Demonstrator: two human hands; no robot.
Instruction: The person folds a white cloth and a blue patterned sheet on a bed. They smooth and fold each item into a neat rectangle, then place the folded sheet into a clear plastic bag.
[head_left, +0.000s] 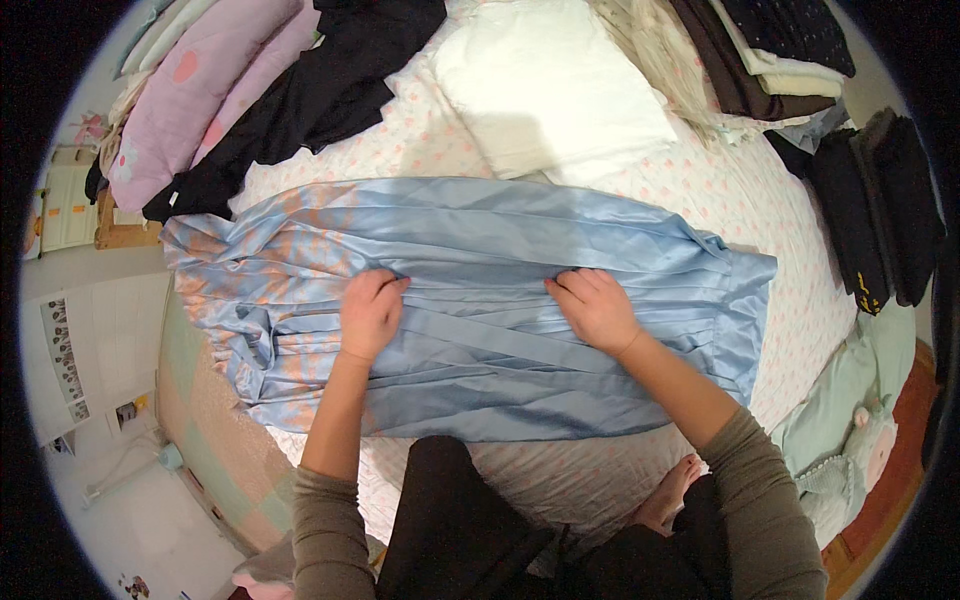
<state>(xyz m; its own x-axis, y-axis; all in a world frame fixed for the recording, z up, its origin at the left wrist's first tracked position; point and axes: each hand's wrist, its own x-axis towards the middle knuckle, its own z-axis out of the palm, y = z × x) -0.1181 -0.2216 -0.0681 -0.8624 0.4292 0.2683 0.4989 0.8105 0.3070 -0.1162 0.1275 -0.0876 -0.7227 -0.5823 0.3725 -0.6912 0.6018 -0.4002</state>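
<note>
A pale blue satin garment (495, 240) is spread sideways across the bed before me, with long folds running along its length. Orange-gold patterning covers its left end, and a seam crosses it near the right end. My left hand (373, 311) pinches the fabric left of the middle, thumb and fingers together. To the right, my right hand (598, 307) pinches the same fabric in a similar way. Between and below the hands, a flat blue strip (510, 341) runs slantwise over the garment.
The bed sheet (750, 202) has small pink marks. Beyond the garment lies white cloth (555, 90). Black clothing (315, 97) and a lilac quilt (180, 112) are at upper left. Folded dark clothes (855, 210) sit at right, above a plush toy (870, 457).
</note>
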